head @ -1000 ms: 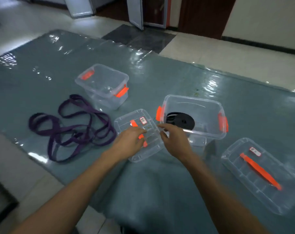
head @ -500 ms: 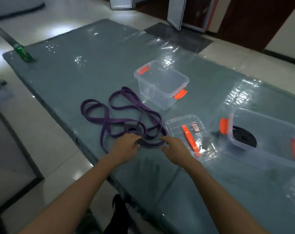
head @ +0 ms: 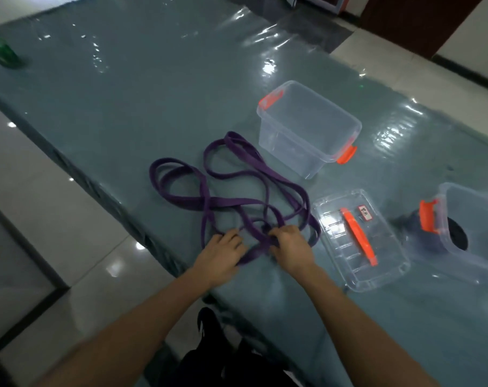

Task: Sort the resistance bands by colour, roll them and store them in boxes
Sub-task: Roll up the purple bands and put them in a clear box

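Once away from the lid (head: 337, 247), moved both hands onto the purple bands (head: 228, 202), lying tangled on the table (head: 125, 93) just beside the empty box (head: 293, 141). Clenching crossed strands in the right hand (head: 291, 245); covering a near loop with the left hand (head: 223, 254), grip impossible to tell. Probably means done with the boxed black roll (head: 457, 237) and starting on the purple.

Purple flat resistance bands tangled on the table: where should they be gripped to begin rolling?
Probably the near ends of the purple flat resistance bands, where strands cross and bunch by the edge of the table, taken from above on the person's side. The far loops lie splayed flat; fingers of the right hand curl there.
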Tool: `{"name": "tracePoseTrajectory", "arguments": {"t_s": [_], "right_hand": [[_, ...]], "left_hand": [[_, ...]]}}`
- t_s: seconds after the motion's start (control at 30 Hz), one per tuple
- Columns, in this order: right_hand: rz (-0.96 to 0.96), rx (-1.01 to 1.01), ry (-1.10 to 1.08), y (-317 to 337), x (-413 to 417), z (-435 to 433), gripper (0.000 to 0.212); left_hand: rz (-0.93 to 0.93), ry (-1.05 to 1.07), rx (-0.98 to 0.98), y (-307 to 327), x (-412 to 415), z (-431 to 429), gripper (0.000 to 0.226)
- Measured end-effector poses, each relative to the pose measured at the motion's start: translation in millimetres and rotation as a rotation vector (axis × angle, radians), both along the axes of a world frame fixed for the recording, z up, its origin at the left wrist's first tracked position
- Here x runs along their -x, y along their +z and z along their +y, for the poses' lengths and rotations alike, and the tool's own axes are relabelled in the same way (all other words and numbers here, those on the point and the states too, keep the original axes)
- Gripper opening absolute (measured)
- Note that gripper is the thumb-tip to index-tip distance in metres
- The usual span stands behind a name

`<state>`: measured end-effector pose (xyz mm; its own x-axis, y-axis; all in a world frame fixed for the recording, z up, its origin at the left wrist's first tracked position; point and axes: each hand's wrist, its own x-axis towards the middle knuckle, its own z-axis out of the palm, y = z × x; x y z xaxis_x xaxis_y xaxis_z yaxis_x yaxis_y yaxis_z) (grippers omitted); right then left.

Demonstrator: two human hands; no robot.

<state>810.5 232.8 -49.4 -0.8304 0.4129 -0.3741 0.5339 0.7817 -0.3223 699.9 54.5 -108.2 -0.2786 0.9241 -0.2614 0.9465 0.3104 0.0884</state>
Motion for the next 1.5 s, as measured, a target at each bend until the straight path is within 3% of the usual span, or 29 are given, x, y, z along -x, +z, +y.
{"name": "tracePoseTrajectory", "arguments": {"t_s": [0.13,0.27,0.47,0.6,0.7,0.77,0.9,1.0,1.1,1.23,1.3,1.43,1.5], "right_hand": [[0.096,-0.019,-0.003,10.1,7.0,9.6,0.028],[0.321,0.0,-0.028,40.2,15.8,26.7,0.025],[0.619,-0.015,0.01,103.0,31.6,46.4,0.031],[0.841,-0.076,-0.023,146.1,49.4,57.8,0.027],[0.895,-0.119,-0.047,169.5,65.4,68.8,0.027],[0.87,-0.152,-0.059,174.2,76.3,74.9,0.028],[0.752,-0.161,-0.084,162.2,100.6,77.1,0.026],[0.68,-0.175,-0.127,152.2,125.9,72.0,0.027],[0.659,-0.196,-0.102,146.0,151.4,64.1,0.034],[0.778,-0.195,-0.128,147.4,171.5,50.5,0.049],[0.86,-0.182,-0.177,149.2,174.1,45.4,0.051],[0.905,-0.137,-0.383,154.2,167.3,40.4,0.046],[0.904,-0.111,-0.438,157.6,161.8,38.8,0.043]], "left_hand": [[0.024,-0.002,-0.151,8.1,13.4,-6.6,0.02],[-0.029,0.255,-0.288,47.6,50.2,0.1,0.014],[0.02,0.429,-0.412,123.6,97.0,20.2,0.022],[0.017,0.468,-0.626,168.6,122.4,38.5,0.019],[0.025,0.464,-0.724,194.6,150.1,55.4,0.017],[-0.01,0.46,-0.691,202.2,171.9,69.1,0.017],[-0.142,0.383,-0.422,181.6,203.8,90.0,0.019],[-0.29,0.266,-0.296,156.2,220.4,94.1,0.036],[-0.453,0.211,-0.387,143.1,234.7,104.2,0.058],[-0.802,0.116,-0.49,142.5,239.8,128.0,0.07],[-0.893,0.025,-0.521,143.8,237.5,138.5,0.065],[-1.131,-0.058,-0.54,151.1,224.0,155.2,0.035],[-1.157,-0.066,-0.55,152.1,220.4,162.7,0.024]]}}
